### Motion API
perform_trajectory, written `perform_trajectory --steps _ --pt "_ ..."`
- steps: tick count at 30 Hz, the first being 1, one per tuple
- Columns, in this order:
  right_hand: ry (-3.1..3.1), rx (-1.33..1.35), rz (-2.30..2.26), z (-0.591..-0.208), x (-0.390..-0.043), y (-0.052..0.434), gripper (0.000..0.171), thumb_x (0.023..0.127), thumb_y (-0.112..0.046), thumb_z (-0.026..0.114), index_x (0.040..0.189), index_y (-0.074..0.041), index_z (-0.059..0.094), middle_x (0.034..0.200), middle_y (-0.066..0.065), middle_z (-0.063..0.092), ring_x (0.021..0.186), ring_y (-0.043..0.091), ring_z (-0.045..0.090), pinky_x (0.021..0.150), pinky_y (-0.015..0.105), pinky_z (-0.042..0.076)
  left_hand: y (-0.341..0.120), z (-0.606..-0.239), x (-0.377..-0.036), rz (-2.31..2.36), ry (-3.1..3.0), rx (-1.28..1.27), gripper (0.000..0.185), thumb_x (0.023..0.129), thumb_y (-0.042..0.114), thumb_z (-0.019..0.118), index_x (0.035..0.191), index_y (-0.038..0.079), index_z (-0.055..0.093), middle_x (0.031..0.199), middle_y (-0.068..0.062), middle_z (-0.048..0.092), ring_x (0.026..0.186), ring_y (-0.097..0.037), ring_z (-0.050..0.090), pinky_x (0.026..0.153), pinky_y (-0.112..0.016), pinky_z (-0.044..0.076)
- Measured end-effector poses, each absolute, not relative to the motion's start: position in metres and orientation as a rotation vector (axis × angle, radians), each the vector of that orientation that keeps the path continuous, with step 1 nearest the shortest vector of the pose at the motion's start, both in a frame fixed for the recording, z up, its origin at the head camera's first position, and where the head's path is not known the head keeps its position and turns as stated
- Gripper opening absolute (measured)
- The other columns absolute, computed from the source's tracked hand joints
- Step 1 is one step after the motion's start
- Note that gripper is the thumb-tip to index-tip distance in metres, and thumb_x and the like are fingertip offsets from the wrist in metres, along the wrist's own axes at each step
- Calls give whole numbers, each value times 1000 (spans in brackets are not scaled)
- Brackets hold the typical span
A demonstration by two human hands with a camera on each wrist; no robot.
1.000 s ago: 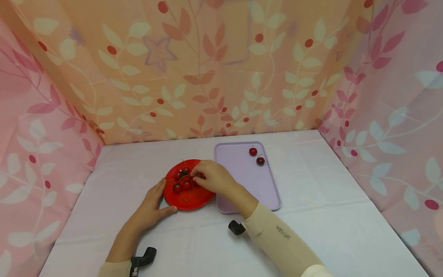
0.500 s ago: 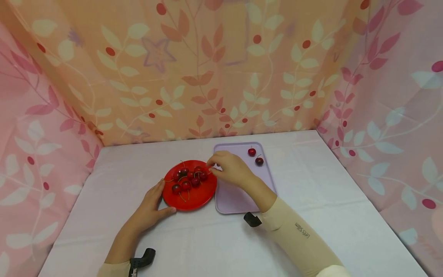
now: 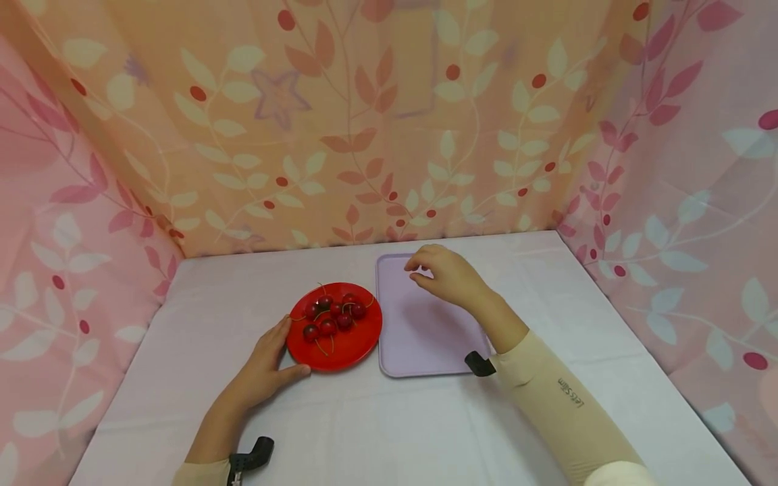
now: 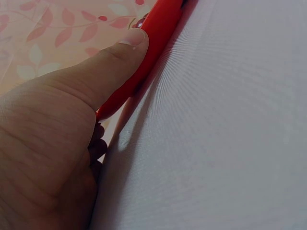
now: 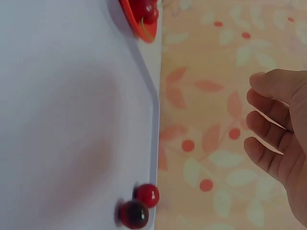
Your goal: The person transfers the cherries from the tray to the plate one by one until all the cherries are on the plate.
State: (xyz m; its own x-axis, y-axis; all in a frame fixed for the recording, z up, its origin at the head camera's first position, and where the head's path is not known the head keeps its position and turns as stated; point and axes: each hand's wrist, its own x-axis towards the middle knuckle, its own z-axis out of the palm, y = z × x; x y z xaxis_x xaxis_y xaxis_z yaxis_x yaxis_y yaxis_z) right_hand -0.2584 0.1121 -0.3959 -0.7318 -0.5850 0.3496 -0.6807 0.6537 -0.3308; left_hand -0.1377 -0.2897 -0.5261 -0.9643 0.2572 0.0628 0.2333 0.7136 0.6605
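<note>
I am resting my left hand [image 3: 264,364] on the desk [image 3: 377,425] at the near-left rim of the red plate [image 3: 340,347]; thumb and fingers are lying straight against the rim, so that grip is open and only touching. In the left wrist view my thumb is pressing along the plate's red edge. On the plate, cherries [image 3: 333,316] are lying clustered toward the far side, their stems sticking out.

I am holding my right hand [image 3: 446,273] above the far end of the lilac tray [image 3: 419,337], which is sitting just right of the plate, edges nearly touching. The right wrist view is showing loosely curled fingers [image 5: 268,122] with nothing between them, so that grip is open and empty. Two cherries [image 5: 140,206] are lying side by side on the tray close to its far rim; in the head view my hand is hiding them.
</note>
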Motion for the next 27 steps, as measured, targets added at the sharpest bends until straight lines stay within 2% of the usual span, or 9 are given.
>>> perform_trajectory --steps 5,15,27 --pt "-2714 935 774 -393 -268 135 15 93 -14 75 107 -14 77 106 0 74 96 27 67 87 39 55 -289 -525 -137 1098 2868 407 113 83 53 81 164 6 18 170 -17 17 154 -44 16 118 -71 23" --pt "-2862 789 641 -398 -292 164 18 93 -16 74 111 -14 76 110 5 72 104 30 66 94 45 53 -290 -527 -137 1120 2868 420 113 82 55 81 164 6 19 170 -16 18 154 -43 17 118 -70 24" --pt "-2919 755 609 -426 -319 194 22 91 -7 72 113 -7 76 115 10 74 102 35 67 93 48 53 -292 -530 -138 1087 2885 399 114 82 58 79 165 10 18 170 -14 19 154 -41 18 117 -68 29"
